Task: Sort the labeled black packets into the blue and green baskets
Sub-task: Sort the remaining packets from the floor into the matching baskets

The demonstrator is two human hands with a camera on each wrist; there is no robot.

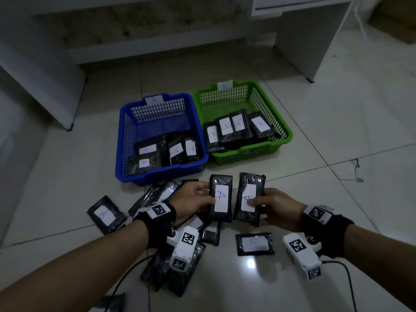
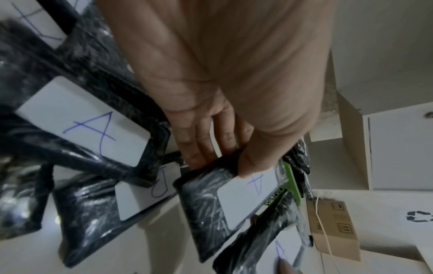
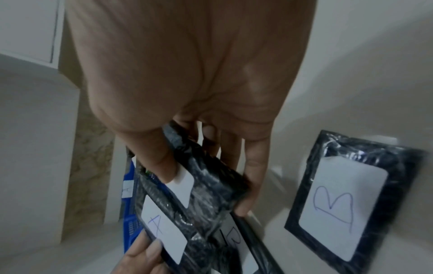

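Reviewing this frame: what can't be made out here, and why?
- Green basket tag: blurred, too small in the head view.
- Packets under the left hand and wrist camera: labels hidden in the head view.
- Packet in the right hand: its letter is covered by the thumb in the right wrist view.
- Bottom-left floor packet: cut by the head view's edge.

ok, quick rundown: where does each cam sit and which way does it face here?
Head: worn on the head, looking forward and down at the floor, blue basket and green basket; both forearms, left hand, right hand show.
Left wrist: looks along the left palm at its A packet.
Right wrist: looks along the right palm at its A packet, with a B packet on the floor.
Shared: all three see both held A packets.
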